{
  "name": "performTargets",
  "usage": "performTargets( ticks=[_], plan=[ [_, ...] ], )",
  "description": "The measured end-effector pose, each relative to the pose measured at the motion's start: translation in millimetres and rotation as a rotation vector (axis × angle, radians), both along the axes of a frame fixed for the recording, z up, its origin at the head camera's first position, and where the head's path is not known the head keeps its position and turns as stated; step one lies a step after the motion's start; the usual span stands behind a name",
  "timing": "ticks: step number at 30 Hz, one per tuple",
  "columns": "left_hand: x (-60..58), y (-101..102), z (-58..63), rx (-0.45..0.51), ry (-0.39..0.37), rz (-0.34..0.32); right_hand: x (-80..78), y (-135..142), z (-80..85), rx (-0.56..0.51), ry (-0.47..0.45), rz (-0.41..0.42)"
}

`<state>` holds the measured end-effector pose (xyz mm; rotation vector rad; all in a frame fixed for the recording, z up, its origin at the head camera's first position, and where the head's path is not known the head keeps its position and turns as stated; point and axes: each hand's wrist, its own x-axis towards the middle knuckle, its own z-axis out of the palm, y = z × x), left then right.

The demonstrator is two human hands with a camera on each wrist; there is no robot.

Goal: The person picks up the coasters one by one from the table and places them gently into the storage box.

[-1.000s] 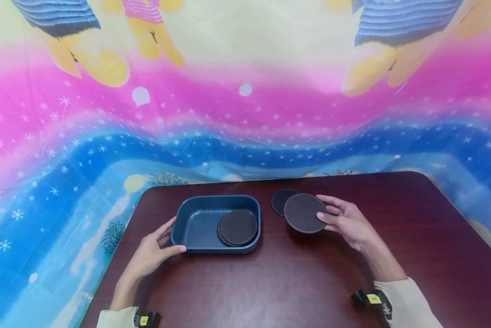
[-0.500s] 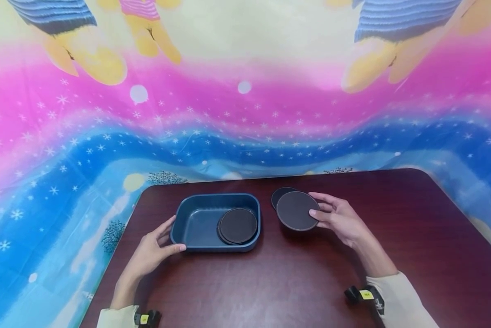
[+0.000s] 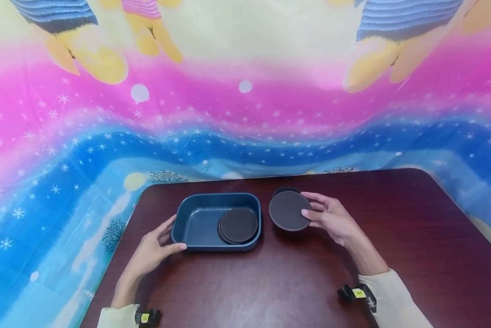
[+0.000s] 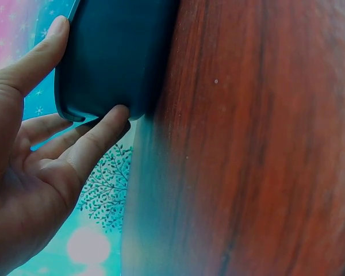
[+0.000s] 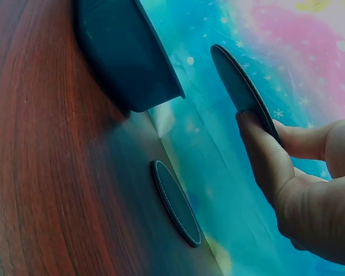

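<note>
My right hand (image 3: 333,221) pinches a round dark coaster (image 3: 288,212) by its right edge, thumb on top and fingers beneath. In the right wrist view the held coaster (image 5: 236,80) is raised well above the table. A second coaster (image 3: 285,189) lies flat on the table behind it, mostly covered in the head view; the lying coaster (image 5: 177,204) shows whole from the right wrist. A dark blue rectangular bin (image 3: 196,248) stands to the left, with stacked coasters (image 3: 239,225) inside at its right end. My left hand (image 3: 149,250) grips the bin's left end, thumb at the near rim.
The dark red wooden table (image 3: 245,287) has rounded far corners. Behind its back edge hangs a printed cloth (image 3: 245,118) in pink and blue. Both wrists carry black strapped cameras, the right wrist camera (image 3: 356,294) close over the table.
My right hand has moved left with the pinched coaster, which now covers more of the coaster lying behind it and is closer to the bin. My left hand and the bin stay put.
</note>
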<state>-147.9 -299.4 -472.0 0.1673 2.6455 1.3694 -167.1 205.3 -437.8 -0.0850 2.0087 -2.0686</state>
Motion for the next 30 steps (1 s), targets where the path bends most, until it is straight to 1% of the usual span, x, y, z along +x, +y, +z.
performTargets(
  ticks=[6, 30],
  plan=[
    [-0.3, 0.3, 0.3, 0.003, -0.005, -0.003, -0.9, -6.3, 0.7, 0.007, -0.002, -0.004],
    [-0.3, 0.6, 0.3, 0.0, -0.006, 0.002, -6.5, -31.8, 2.5, -0.024, 0.0, 0.007]
  ],
)
